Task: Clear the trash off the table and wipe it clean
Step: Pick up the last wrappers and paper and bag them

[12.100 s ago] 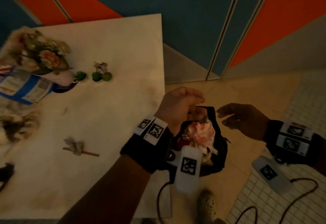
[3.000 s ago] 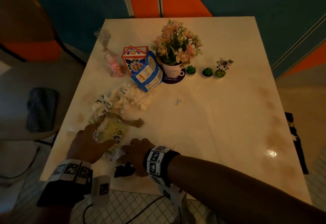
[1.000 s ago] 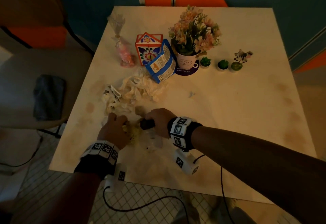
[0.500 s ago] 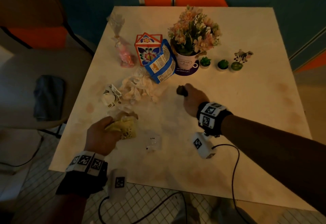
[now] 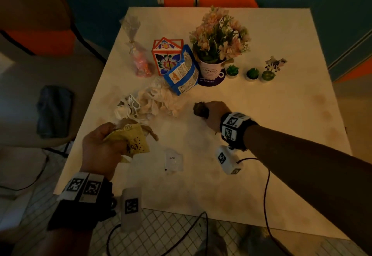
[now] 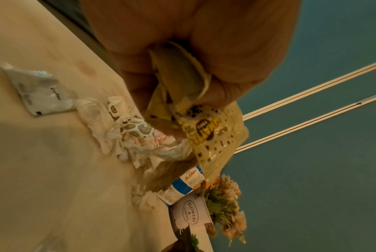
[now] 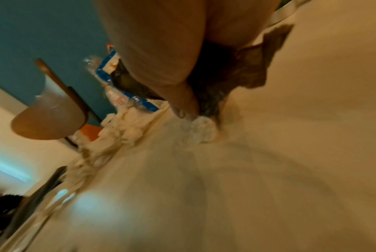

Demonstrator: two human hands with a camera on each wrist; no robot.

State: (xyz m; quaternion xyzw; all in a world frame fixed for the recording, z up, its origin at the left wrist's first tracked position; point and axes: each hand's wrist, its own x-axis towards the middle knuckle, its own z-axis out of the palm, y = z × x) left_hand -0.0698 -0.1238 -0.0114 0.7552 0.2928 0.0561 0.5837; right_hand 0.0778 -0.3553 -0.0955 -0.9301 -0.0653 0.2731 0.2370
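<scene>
My left hand (image 5: 109,141) grips a crumpled yellow spotted snack wrapper (image 5: 132,140), lifted over the table's (image 5: 261,155) near left part; the left wrist view shows that wrapper (image 6: 212,139) bunched in my curled fingers. My right hand (image 5: 209,112) is at the table's middle, fingers curled round a dark crumpled scrap (image 5: 200,109). In the right wrist view the scrap (image 7: 258,64) sticks out of my fist and a small white crumpled bit (image 7: 201,129) lies at my fingertips. A pile of crumpled white napkins (image 5: 155,100) and a white coffee sachet (image 5: 173,160) lie between my hands.
A blue chip bag (image 5: 182,76), a flowered carton (image 5: 167,56), a pink candy bag (image 5: 141,64), a flower mug (image 5: 211,70) and small green plants (image 5: 251,73) stand at the back. Brown stains (image 5: 320,102) mark the right side. A chair with a dark cloth (image 5: 53,110) stands left.
My right hand carried the dark scrap from beside my left hand to the table's middle. My left hand lifted the yellow wrapper off the pile and drew it toward me.
</scene>
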